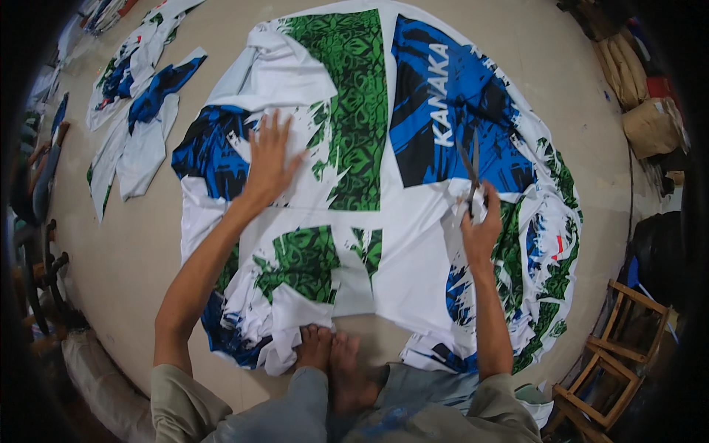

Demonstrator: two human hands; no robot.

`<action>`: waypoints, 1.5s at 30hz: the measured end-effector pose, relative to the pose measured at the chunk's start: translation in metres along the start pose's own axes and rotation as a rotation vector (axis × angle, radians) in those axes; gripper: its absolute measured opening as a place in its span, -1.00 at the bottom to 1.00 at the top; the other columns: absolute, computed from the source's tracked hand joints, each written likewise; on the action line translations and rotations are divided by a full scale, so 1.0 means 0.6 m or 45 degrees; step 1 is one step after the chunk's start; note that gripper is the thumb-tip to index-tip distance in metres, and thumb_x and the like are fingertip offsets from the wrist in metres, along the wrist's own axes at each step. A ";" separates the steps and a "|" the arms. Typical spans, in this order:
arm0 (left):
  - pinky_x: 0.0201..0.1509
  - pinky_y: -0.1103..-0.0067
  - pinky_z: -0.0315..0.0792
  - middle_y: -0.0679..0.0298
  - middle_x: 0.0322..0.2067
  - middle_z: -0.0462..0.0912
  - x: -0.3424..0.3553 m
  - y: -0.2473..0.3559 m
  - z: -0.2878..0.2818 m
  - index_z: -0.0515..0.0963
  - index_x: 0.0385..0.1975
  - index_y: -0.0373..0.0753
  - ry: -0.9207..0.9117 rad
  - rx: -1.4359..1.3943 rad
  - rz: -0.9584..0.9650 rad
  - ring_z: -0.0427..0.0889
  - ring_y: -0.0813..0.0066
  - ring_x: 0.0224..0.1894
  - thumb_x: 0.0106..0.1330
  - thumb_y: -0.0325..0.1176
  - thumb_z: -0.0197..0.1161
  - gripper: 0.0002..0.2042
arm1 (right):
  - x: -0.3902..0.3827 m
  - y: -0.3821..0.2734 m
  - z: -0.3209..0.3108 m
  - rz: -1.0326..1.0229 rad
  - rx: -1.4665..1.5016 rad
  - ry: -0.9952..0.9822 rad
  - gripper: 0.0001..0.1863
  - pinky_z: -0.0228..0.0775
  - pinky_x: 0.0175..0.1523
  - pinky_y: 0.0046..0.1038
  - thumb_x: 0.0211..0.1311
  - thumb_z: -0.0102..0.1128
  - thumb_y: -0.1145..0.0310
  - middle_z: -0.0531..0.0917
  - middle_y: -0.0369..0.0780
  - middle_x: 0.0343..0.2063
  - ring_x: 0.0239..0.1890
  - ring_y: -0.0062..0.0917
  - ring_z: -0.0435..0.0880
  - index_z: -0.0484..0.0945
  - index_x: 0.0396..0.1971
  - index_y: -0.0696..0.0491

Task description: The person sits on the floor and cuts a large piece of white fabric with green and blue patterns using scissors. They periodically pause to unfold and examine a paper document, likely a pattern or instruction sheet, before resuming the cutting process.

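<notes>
A large white cloth (pixel 413 236) printed with blue, black and green patterns lies spread on the floor in front of me. My left hand (pixel 273 159) rests flat on it, fingers spread, beside a green-and-black patterned panel (pixel 358 111). In my right hand (pixel 481 221) is a pair of scissors (pixel 473 166), its dark blades parted and pointing away from me. The blades lie over the lower part of a blue-and-black panel (pixel 421 96) with white lettering. My fingers cover most of the scissor handles. Bunched folds of the cloth gather around my right wrist.
My bare feet (pixel 316 347) stand at the cloth's near edge. Cut cloth pieces (pixel 151 159) lie on the floor to the left. Along the right are brown paper packages (pixel 653 125) and wooden frames (pixel 628 321). A long pale roll (pixel 103 373) lies at the lower left.
</notes>
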State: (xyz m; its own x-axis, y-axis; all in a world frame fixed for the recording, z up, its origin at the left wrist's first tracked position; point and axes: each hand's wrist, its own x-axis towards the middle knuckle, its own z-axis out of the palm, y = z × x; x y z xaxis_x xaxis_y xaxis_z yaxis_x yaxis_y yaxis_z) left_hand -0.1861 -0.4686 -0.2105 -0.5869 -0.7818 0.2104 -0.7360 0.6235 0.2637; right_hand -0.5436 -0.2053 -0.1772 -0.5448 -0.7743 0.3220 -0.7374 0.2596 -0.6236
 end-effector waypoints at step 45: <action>0.41 -0.24 0.00 -0.06 0.51 0.06 -0.386 0.285 -0.009 0.08 0.51 -0.29 -0.352 -0.137 0.259 0.01 -0.16 0.53 0.28 0.22 0.26 -0.05 | -0.565 -0.123 -0.227 0.670 -0.040 -0.248 -0.46 0.52 -0.11 -0.23 0.20 0.38 0.30 0.71 0.02 -0.35 -0.30 -0.12 0.72 0.51 0.16 0.18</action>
State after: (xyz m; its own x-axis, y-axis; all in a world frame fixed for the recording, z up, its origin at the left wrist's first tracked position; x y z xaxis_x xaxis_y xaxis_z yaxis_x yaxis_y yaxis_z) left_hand -0.1743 -0.1808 -0.2090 -0.7976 -0.6031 0.0104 -0.5636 0.7514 0.3432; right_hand -0.3589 0.1166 -0.1432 -0.7609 -0.6272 -0.1666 -0.3989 0.6545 -0.6423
